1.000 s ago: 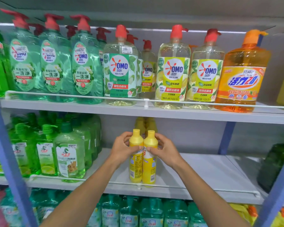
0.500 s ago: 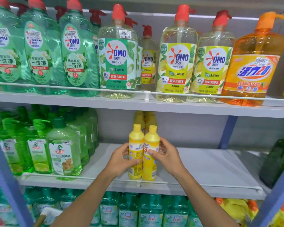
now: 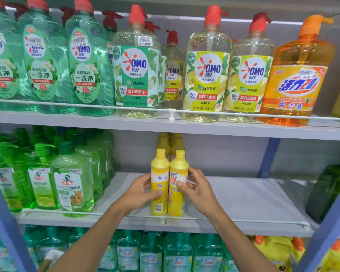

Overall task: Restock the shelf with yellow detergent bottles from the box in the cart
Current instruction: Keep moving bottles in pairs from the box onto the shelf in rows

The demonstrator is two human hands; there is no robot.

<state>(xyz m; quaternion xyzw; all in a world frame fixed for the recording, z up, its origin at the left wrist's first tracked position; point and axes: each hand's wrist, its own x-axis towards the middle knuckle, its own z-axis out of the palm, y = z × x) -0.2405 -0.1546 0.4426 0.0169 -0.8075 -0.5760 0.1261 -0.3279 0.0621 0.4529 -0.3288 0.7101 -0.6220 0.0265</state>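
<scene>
Two yellow detergent bottles stand upright side by side at the front of the middle shelf (image 3: 243, 205). My left hand (image 3: 140, 193) grips the left yellow bottle (image 3: 159, 169), whose back label faces me. My right hand (image 3: 196, 188) grips the right yellow bottle (image 3: 178, 205). More yellow bottles (image 3: 170, 143) are lined up behind them toward the back wall. The box and the cart are out of view.
Green detergent bottles (image 3: 73, 185) fill the left of the middle shelf. A dark green jug (image 3: 330, 191) sits at its right end. Large pump bottles (image 3: 206, 75) crowd the upper shelf. A thin white rail (image 3: 234, 219) runs along the shelf front. Teal bottles (image 3: 177, 254) fill the shelf below.
My hands slid from the bottle necks down to the bodies, and the left bottle has been turned so its back label faces me. The camera has come closer to the shelf.
</scene>
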